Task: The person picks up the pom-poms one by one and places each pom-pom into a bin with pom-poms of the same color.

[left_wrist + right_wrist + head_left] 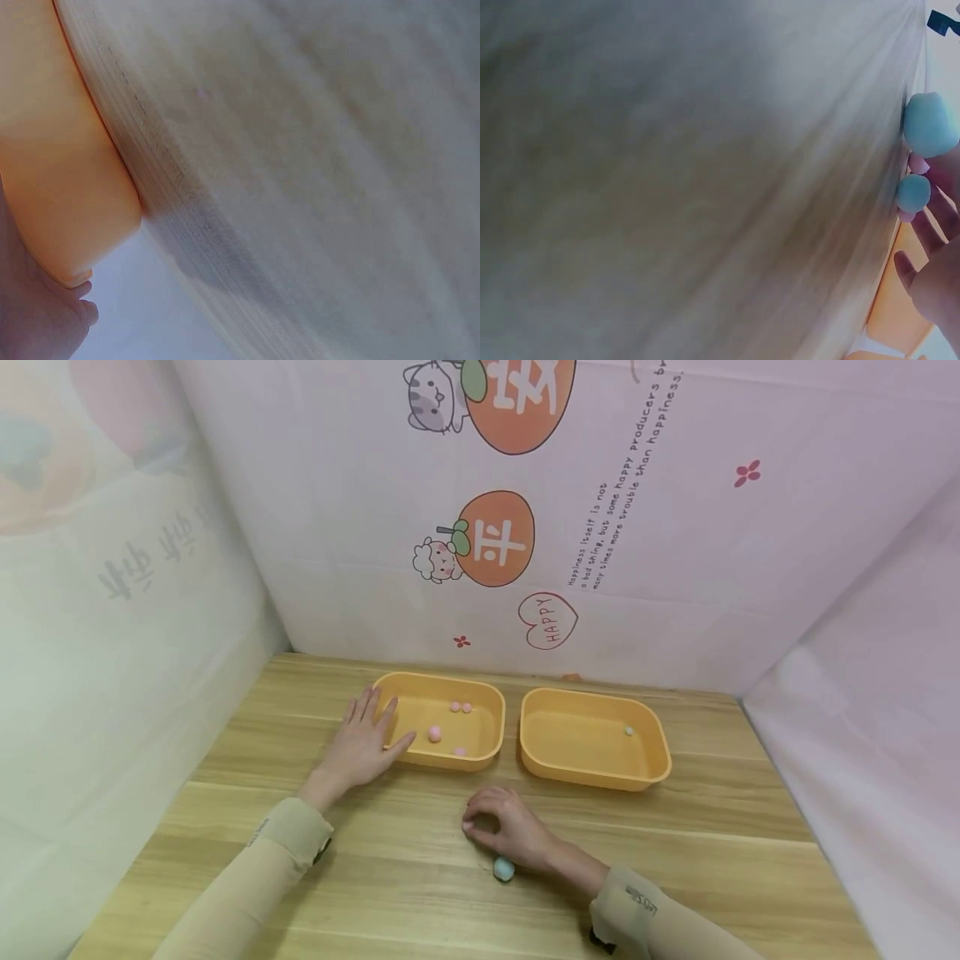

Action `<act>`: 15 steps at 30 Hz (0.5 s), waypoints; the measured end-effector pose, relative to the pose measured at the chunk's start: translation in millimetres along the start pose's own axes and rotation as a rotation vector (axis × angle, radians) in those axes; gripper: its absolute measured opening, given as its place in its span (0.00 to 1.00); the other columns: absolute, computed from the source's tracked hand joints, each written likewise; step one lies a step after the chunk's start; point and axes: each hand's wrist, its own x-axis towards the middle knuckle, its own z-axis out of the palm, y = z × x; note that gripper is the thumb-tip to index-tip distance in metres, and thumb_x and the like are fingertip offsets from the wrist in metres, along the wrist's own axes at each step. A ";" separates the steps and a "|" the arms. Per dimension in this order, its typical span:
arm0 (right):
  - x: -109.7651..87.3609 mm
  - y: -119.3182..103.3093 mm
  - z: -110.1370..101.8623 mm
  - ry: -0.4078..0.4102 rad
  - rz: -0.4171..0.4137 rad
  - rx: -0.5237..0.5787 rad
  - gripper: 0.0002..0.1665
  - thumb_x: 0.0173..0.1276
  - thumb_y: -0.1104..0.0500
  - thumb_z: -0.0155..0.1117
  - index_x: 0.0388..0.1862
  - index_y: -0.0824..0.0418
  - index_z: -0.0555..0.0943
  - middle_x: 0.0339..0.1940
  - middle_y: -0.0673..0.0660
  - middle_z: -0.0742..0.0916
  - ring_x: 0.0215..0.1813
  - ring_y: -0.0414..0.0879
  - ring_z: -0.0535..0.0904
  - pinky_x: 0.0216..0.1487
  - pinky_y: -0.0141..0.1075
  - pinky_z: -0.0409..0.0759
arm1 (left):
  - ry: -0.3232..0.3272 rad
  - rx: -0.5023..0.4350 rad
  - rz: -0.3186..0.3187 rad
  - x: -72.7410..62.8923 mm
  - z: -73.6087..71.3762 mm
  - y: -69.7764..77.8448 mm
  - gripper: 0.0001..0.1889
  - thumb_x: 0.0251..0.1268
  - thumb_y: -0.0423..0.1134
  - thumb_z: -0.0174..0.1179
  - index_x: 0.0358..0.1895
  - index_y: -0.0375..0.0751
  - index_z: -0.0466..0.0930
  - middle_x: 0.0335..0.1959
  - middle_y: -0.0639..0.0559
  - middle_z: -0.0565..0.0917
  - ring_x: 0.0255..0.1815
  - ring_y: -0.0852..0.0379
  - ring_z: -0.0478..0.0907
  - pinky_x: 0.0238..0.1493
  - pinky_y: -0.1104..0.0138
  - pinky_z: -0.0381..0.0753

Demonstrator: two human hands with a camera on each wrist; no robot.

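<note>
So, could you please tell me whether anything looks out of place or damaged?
Nothing looks damaged. A pale blue roundish lump lies on the brown wooden table beside the right hand, oddly outside, while small pink balls sit inside the left yellow plastic tray. Also, the printed lettering on the white backdrop runs sideways.

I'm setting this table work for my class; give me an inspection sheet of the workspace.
Surface: wooden table.
Job's things: left tray holds four visible pink pieces; right tray holds a small green ball; large blue ball beside the right hand.
Clutter: nothing seen.
Hands: left hand touches the left tray's end; right hand appears to pinch a small blue ball.
Cables: nothing seen.
Surroundings: pale sheets behind and at both sides.
</note>
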 end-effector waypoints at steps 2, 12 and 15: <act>-1.1 5.3 3.0 0.025 -0.029 0.011 0.03 0.71 0.61 0.79 0.42 0.56 0.91 0.43 0.49 0.94 0.53 0.46 0.87 0.60 0.46 0.82 | -0.002 0.000 -0.002 -0.7 -0.7 0.8 0.47 0.85 0.69 0.45 0.89 0.34 0.55 0.92 0.27 0.42 0.94 0.30 0.35 0.93 0.37 0.38; -0.5 4.3 -1.1 0.085 0.003 0.065 0.03 0.72 0.60 0.78 0.41 0.56 0.91 0.40 0.48 0.93 0.48 0.42 0.86 0.62 0.47 0.82 | -0.002 -0.006 -0.006 -1.8 -0.5 1.2 0.47 0.85 0.68 0.45 0.89 0.34 0.55 0.92 0.27 0.42 0.94 0.30 0.34 0.93 0.37 0.38; 2.3 1.4 -6.2 0.109 -0.016 0.051 0.06 0.67 0.64 0.80 0.41 0.58 0.90 0.39 0.49 0.93 0.45 0.42 0.87 0.60 0.43 0.81 | -0.006 -0.007 -0.008 -1.8 -1.0 0.7 0.47 0.85 0.69 0.45 0.89 0.35 0.55 0.92 0.28 0.41 0.94 0.30 0.34 0.94 0.38 0.38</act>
